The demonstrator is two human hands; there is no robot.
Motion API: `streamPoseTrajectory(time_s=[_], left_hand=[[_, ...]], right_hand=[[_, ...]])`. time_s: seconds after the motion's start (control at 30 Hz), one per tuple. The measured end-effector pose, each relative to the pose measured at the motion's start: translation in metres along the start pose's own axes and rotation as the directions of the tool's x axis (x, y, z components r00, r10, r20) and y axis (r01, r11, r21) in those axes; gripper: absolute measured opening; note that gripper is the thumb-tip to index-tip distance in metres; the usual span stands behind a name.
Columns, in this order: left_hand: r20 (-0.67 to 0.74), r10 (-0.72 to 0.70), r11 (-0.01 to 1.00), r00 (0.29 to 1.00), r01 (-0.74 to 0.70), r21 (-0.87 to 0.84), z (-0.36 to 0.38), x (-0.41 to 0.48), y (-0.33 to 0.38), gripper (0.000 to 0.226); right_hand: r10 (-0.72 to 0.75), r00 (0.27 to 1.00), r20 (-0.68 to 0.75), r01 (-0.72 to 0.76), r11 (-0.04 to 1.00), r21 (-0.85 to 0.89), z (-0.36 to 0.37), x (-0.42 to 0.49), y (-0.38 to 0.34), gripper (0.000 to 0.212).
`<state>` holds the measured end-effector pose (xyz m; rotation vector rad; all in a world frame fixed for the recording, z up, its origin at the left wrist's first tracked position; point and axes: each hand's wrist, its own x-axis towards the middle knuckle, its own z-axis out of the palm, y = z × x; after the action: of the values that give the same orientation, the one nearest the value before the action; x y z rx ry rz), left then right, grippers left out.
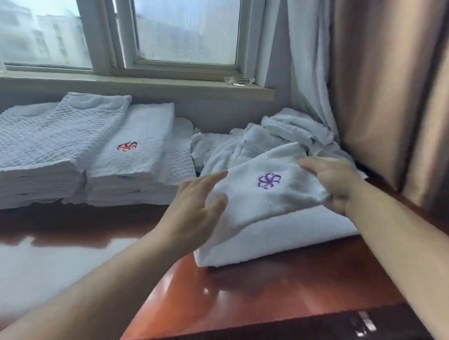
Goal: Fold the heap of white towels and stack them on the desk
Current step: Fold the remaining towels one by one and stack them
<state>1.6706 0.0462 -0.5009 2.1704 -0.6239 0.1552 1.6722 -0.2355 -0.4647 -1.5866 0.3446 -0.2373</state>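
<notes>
Counter (248, 296): reddish wood, glossy.

Near its right edge: folded towel (267, 193), white, purple emblem up, resting on a second folded towel (284, 236).

Left hand (194, 211): fingers straight and lightly spread against the folded towel's left corner, thumb lying on top.

Right hand (333, 181): pinches the folded towel's right edge, forefinger laid along the top, other fingers curled beneath.

Back right corner: heap (268, 137) of unfolded white towels, touching the curtain (381, 88).

Back left edge, below the window (183, 31): red-emblem stack (131, 160) and waffle-weave stack (39, 148), both folded, side by side.
</notes>
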Motion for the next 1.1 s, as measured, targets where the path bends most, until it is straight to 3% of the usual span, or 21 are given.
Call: streamPoseTrajectory(time_s=[0.23,0.5,0.6,0.67,0.73,0.8,0.87,0.93,1.0,1.1], left_hand=[[0.128,0.118,0.987,0.985,-0.130,0.093,0.063,0.048,0.037,0.051],[0.277,0.170,0.908,0.946,-0.260,0.330,0.120,0.076,0.041,0.047],[0.294,0.185,0.890,0.938,-0.287,0.354,0.129,0.078,0.035,0.048],[0.325,0.171,0.872,0.930,-0.296,0.390,0.133,0.079,0.029,0.051],[0.368,0.143,0.845,0.919,-0.306,0.437,0.136,0.077,0.023,0.052],[0.404,0.110,0.831,0.908,-0.307,0.464,0.139,0.076,0.019,0.055],[0.414,0.095,0.818,0.905,-0.309,0.486,0.143,0.076,0.017,0.058],[0.423,0.080,0.810,0.903,-0.306,0.501,0.145,0.076,0.015,0.061],[0.429,0.081,0.806,0.900,-0.312,0.502,0.144,0.075,0.014,0.065],[0.435,0.100,0.814,0.895,-0.325,0.482,0.141,0.074,0.012,0.069]], right_hand=[[0.006,0.992,-0.126,-0.027,0.987,-0.159,-0.116,0.036,-0.005,0.017],[-0.064,0.960,-0.272,-0.053,0.914,-0.403,-0.165,0.064,0.003,0.007],[-0.059,0.948,-0.311,-0.147,0.788,-0.597,-0.175,0.071,0.010,0.018],[-0.037,0.940,-0.338,-0.261,0.558,-0.787,-0.172,0.071,0.013,0.027],[-0.144,0.916,-0.374,-0.322,0.291,-0.901,-0.160,0.063,0.018,0.032],[-0.331,0.887,-0.321,-0.246,0.250,-0.936,-0.142,0.055,0.028,0.034],[-0.390,0.901,-0.190,-0.089,0.261,-0.961,-0.119,0.050,0.039,0.034],[-0.247,0.965,-0.087,-0.022,0.254,-0.967,-0.100,0.050,0.053,0.043],[-0.015,0.999,-0.036,-0.032,0.234,-0.972,-0.094,0.051,0.070,0.061],[0.051,0.999,0.001,-0.009,0.197,-0.980,-0.097,0.053,0.089,0.076]])
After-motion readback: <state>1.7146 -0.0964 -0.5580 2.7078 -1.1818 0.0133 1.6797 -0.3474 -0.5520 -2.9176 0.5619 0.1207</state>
